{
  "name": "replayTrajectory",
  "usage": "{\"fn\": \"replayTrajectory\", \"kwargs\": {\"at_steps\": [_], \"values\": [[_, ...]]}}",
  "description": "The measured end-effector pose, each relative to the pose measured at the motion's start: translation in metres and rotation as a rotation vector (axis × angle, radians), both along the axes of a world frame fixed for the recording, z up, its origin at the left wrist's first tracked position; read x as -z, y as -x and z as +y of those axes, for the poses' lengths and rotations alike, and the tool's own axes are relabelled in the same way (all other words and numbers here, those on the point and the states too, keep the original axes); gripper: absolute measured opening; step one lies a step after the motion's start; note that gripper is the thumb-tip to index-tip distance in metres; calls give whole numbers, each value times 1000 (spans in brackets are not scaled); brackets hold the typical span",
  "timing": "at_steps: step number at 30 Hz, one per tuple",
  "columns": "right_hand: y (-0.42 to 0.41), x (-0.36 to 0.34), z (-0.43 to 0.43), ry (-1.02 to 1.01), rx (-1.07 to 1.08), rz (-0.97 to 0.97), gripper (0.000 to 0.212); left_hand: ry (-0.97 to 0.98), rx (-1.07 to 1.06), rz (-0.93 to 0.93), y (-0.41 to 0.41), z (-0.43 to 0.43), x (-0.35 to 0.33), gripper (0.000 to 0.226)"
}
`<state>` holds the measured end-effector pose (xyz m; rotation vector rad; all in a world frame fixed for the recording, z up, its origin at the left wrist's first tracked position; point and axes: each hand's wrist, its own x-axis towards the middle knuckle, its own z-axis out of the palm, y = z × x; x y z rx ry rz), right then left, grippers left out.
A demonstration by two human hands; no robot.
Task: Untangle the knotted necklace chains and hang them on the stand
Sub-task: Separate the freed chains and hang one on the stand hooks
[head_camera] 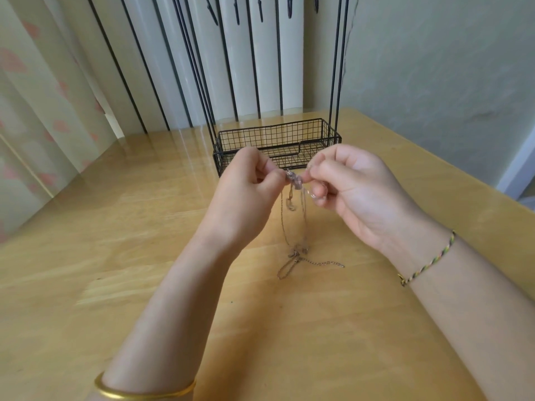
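Note:
Thin metal necklace chains (292,224) hang in a tangle from a knot held above the wooden table; their lower ends and clasps lie on the tabletop. My left hand (246,195) pinches the knot from the left, fingers curled. My right hand (353,189) pinches it from the right with thumb and forefinger. Just behind the hands stands the black wire stand (278,140), with a mesh basket base and tall thin uprights. Its hooks show at the top edge of the view, and nothing hangs from them.
The wooden table (115,256) extends left and toward me. Its right edge runs diagonally close to my right forearm. Striped panels and a curtain stand behind the table, with a pale wall at right.

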<state>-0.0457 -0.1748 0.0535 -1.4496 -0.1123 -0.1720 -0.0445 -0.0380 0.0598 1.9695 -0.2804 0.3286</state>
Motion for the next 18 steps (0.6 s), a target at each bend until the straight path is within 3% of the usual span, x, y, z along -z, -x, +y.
{"fn": "replayTrajectory", "kwargs": {"at_steps": [6,15,18], "values": [[3,-3,-2,151,-18,19,18,47,-42,-43,-2,0,1,8],[9,-2,2,334,-24,-116,3,75,64,-87,-1,-1,2,11],[5,0,0,387,68,-155,10,79,89,-64,0,0,2,7]]}}
